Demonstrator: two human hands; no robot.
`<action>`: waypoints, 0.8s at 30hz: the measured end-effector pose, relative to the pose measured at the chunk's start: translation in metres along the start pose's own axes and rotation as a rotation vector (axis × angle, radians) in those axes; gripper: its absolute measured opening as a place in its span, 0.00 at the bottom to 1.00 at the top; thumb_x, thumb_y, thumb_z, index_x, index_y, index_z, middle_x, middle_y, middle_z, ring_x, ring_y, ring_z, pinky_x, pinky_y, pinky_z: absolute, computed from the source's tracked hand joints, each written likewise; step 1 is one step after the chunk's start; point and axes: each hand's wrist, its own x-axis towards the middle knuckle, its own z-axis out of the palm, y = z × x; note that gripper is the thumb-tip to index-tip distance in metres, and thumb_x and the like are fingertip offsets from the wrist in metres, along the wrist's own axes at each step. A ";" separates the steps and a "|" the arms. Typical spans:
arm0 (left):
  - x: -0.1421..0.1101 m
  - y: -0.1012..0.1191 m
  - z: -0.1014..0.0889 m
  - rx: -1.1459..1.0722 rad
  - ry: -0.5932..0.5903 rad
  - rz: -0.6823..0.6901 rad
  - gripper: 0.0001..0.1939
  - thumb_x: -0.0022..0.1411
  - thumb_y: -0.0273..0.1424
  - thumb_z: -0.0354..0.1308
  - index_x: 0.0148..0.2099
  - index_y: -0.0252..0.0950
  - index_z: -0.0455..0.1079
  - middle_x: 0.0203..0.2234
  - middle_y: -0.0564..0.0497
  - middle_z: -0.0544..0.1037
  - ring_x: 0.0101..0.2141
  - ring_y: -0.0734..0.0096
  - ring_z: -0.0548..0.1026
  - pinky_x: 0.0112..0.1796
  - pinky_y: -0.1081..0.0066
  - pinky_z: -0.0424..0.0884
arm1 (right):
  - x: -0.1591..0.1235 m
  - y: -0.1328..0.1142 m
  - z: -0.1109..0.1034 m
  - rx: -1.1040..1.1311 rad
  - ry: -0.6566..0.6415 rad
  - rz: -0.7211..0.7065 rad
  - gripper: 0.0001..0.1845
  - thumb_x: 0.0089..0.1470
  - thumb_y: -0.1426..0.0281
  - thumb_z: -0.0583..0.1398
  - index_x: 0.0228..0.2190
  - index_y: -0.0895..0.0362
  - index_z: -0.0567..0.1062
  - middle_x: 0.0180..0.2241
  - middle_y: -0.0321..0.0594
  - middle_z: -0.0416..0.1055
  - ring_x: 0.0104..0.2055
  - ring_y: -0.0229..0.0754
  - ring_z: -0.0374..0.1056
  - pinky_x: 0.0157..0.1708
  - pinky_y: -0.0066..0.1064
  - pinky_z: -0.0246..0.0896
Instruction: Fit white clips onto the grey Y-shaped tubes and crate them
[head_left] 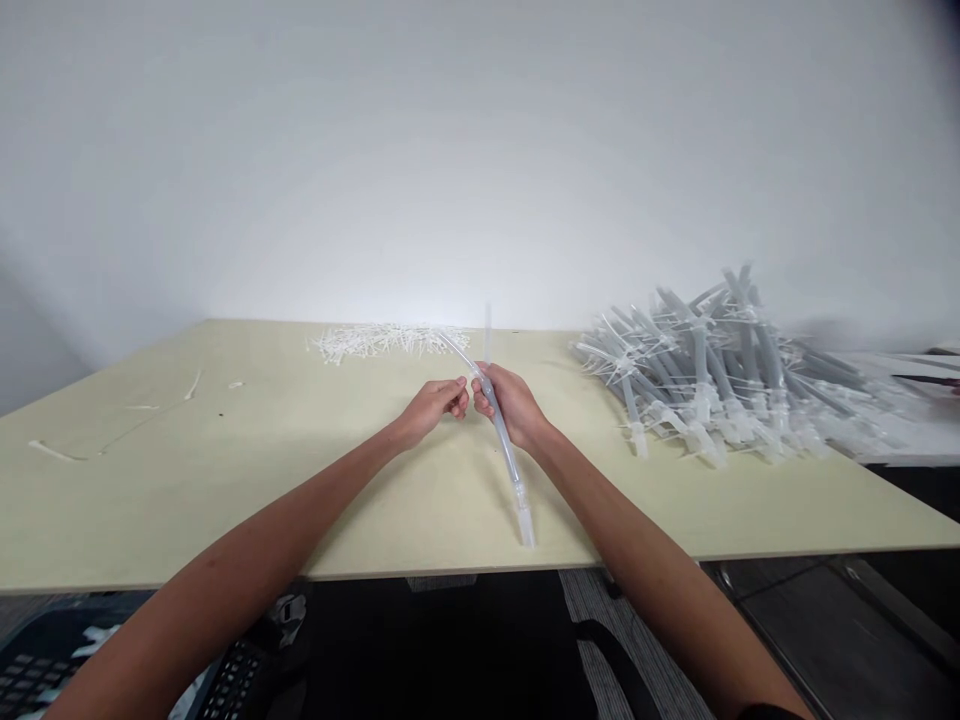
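My right hand (510, 402) is wrapped around a clear flexible tube (507, 452). The tube slants down toward me and ends in a frosted plastic connector (526, 525) just above the table's front edge. From the grip, its thin upper part bends away to the upper left, and a blurred pale strip (488, 332) sticks straight up behind the fingers. Close beside the tube, my left hand (439, 408) has thumb and fingers pinched together. Whatever lies between those fingertips is too small to make out.
Loose white cable ties (382, 341) lie heaped at the back of the pale yellow table (247, 500). A large pile of tubes with connectors and ties (705, 370) sits on the right. Strip scraps (56, 452) lie left. A dark basket (45, 650) stands below.
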 end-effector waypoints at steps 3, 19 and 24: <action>-0.001 0.002 0.003 0.113 0.070 0.014 0.23 0.60 0.47 0.47 0.22 0.35 0.63 0.17 0.54 0.62 0.22 0.73 0.62 0.29 0.69 0.59 | 0.003 0.004 -0.004 -0.088 0.067 -0.054 0.14 0.45 0.61 0.62 0.31 0.58 0.69 0.21 0.34 0.66 0.17 0.29 0.55 0.14 0.22 0.47; -0.001 0.008 -0.001 0.028 0.058 -0.073 0.24 0.60 0.50 0.45 0.35 0.33 0.69 0.24 0.51 0.66 0.26 0.72 0.65 0.34 0.68 0.63 | 0.001 0.000 -0.007 -0.185 0.035 -0.114 0.23 0.52 0.56 0.55 0.43 0.60 0.70 0.21 0.34 0.66 0.16 0.31 0.56 0.15 0.24 0.48; 0.001 0.009 -0.001 -0.046 0.066 -0.042 0.21 0.60 0.48 0.48 0.36 0.33 0.67 0.29 0.49 0.69 0.29 0.72 0.68 0.36 0.68 0.65 | 0.001 0.000 -0.005 -0.160 0.013 -0.086 0.23 0.52 0.57 0.55 0.44 0.61 0.70 0.21 0.34 0.66 0.16 0.31 0.56 0.14 0.25 0.47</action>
